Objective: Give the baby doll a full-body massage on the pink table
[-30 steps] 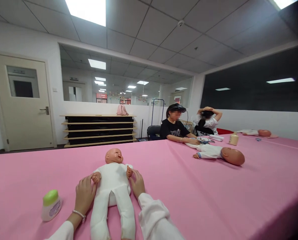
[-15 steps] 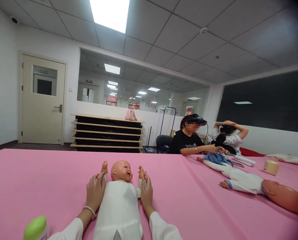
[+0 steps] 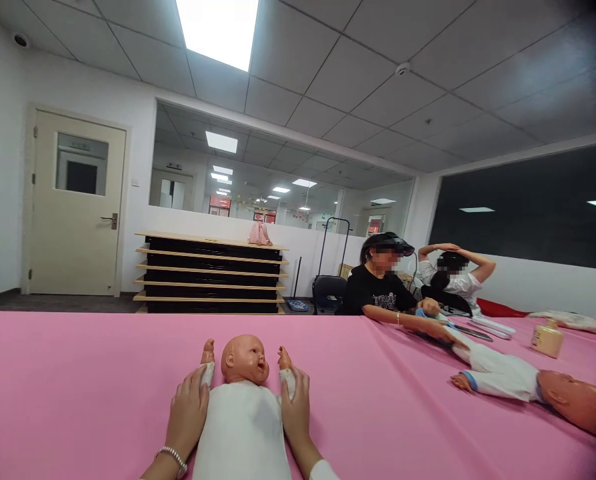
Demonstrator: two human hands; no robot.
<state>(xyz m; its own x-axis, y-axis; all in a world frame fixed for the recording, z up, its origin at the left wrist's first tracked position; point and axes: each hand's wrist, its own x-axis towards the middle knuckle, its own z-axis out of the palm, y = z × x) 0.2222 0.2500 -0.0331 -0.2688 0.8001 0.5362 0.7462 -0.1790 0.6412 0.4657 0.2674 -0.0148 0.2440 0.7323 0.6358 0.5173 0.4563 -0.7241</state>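
A baby doll (image 3: 243, 427) in a white cloth body lies on its back in front of me, its head toward the far side and its face turned to the right. Both doll arms point up beside the head. My left hand (image 3: 188, 403) is closed round the doll's arm on the left, below its small hand (image 3: 208, 350). On the right, my right hand (image 3: 296, 403) curls round the other arm, with the white sleeve (image 3: 287, 381) and the doll's hand showing above my fingers. Parts of both doll arms are hidden under my hands.
A pink cloth (image 3: 103, 387) covers the table. To the right lies a second doll (image 3: 508, 380), handled by a person in black (image 3: 385, 287). Beyond it stand a cream bottle (image 3: 547, 339) and a white case (image 3: 493, 327). Another person (image 3: 453, 280) sits farther back.
Both my hands have slid slightly down the doll's arms, baring more white sleeve. My view has tilted up, so the green-capped bottle is out of sight. The person in black has reached along the other doll.
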